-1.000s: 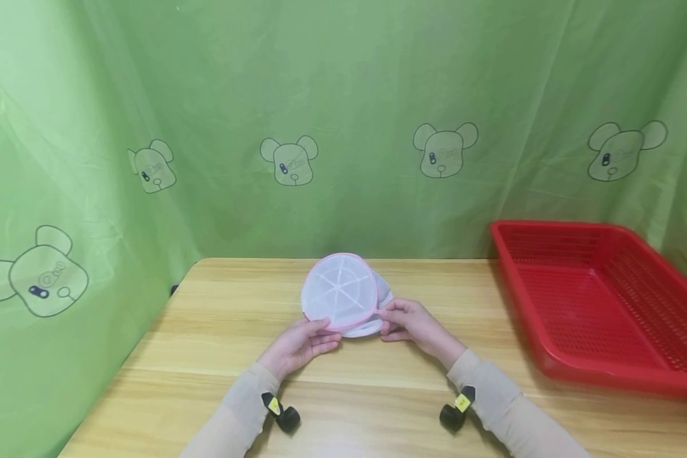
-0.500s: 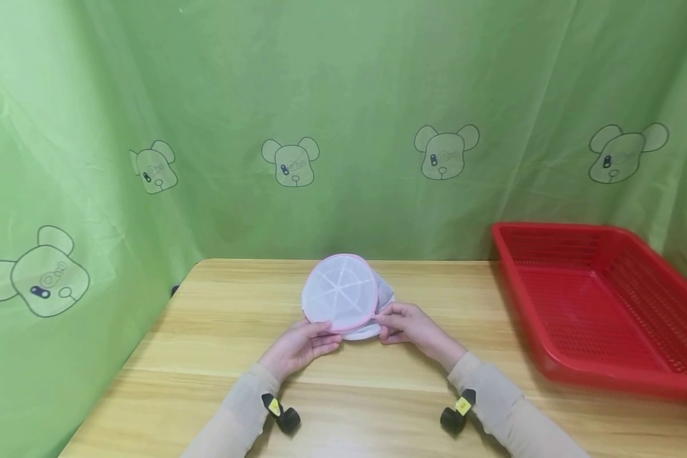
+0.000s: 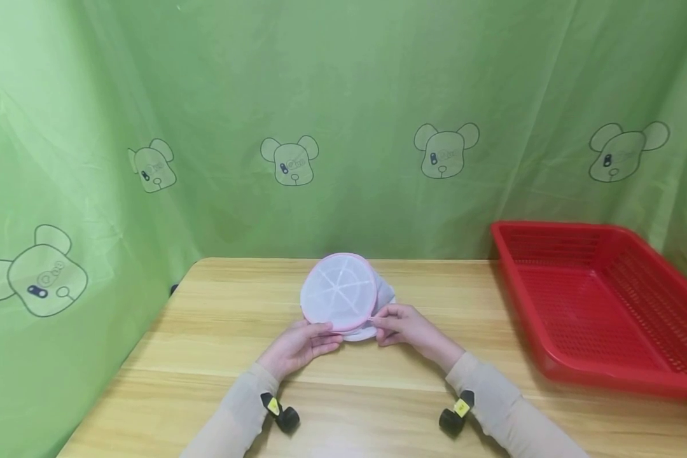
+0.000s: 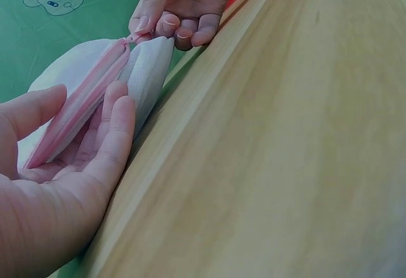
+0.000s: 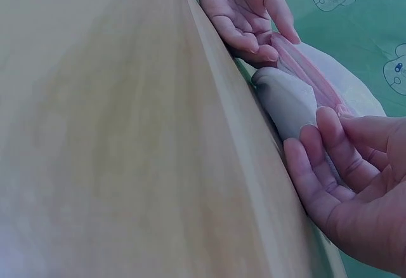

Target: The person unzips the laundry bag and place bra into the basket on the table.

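Observation:
A round white mesh laundry bag (image 3: 339, 286) with a pink zipper round its top panel stands tilted at the far middle of the table. My left hand (image 3: 299, 348) grips its near left edge, thumb on the top panel and fingers beneath. At the right side, my right hand (image 3: 408, 329) pinches the small zipper pull (image 4: 131, 38) between thumb and forefinger. In the left wrist view two pink zipper bands (image 4: 82, 110) run apart, with a gap between them on the left hand's side. The pale lower body (image 5: 288, 100) of the bag bulges out below the zipper.
A large red plastic basket (image 3: 541, 346) stands on the right of the wooden table (image 3: 217, 318). Behind the table hangs a green curtain (image 3: 355, 210) with bear-head prints. A small black camera sits on each wrist.
My right hand has moved a little left and toward me along the bag's edge with the zipper pull. The left hand keeps its hold almost in place.

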